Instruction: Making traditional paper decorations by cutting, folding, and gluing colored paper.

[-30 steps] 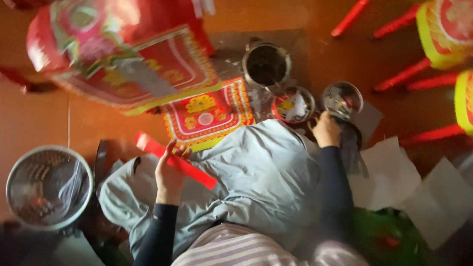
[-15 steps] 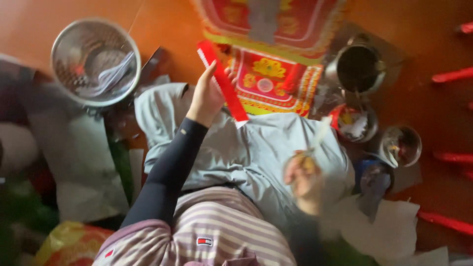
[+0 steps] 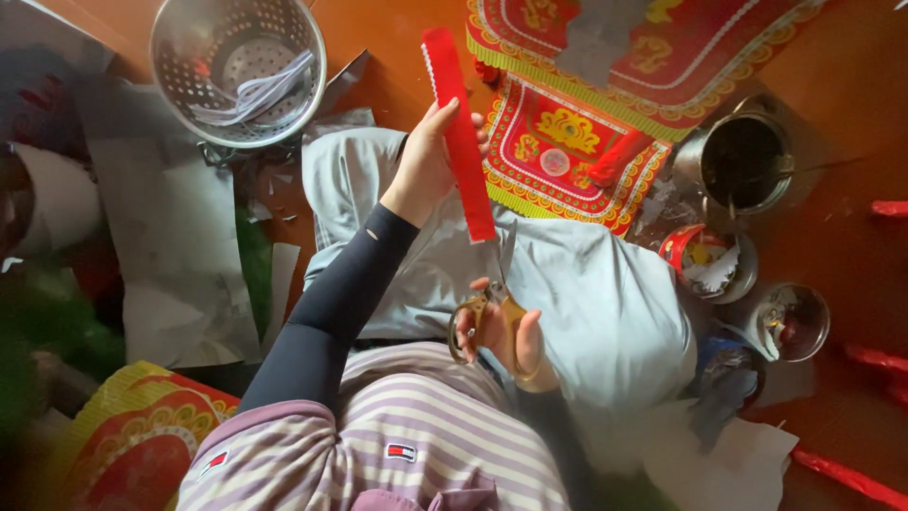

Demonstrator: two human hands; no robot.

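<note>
The paper strip (image 3: 459, 132) stands over the person's lap as landmark; the left hand (image 3: 430, 161) grips it at its left edge, near the middle; the scissors (image 3: 487, 308) meet its lower end, held in the right hand (image 3: 506, 336) just below; the colander (image 3: 238, 71) lies on the floor (image 3: 397, 28) well to its left, holding paper strands; the patterned paper sheet (image 3: 558, 156) lies just to its right; the metal pot (image 3: 742, 161) sits farther right, the small tins (image 3: 747, 293) right and below it.
</note>
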